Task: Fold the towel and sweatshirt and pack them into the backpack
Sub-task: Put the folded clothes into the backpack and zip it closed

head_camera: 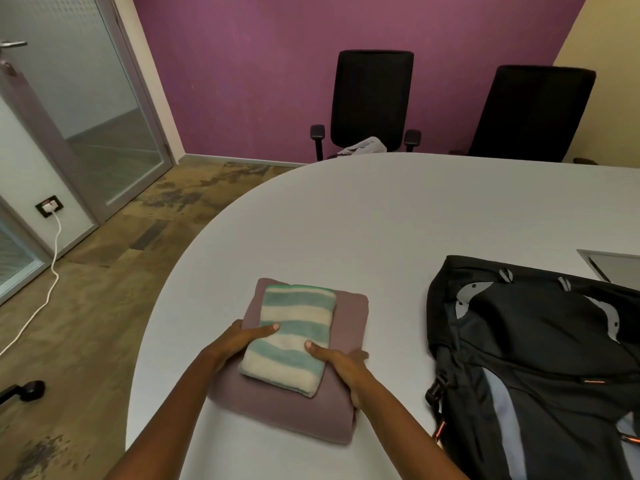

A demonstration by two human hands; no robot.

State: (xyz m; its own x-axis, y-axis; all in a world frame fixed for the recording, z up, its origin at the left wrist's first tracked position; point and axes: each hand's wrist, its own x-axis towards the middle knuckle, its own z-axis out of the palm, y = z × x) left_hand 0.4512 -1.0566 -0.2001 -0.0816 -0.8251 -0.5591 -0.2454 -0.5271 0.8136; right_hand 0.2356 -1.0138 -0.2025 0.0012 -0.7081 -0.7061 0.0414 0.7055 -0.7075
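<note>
A folded green-and-cream striped towel lies on top of a folded mauve sweatshirt near the front of the grey table. My left hand grips the stack at its left side, thumb on the towel and fingers under the sweatshirt's edge. My right hand grips the stack's right side the same way, thumb on the towel. A black backpack with grey panels lies flat on the table to the right, about a hand's width from the stack.
Two black office chairs stand behind the table's far edge, one with a pale cloth on its seat. A metal panel is set into the table at right. The table's rounded edge drops to the floor at left, where a white cable trails.
</note>
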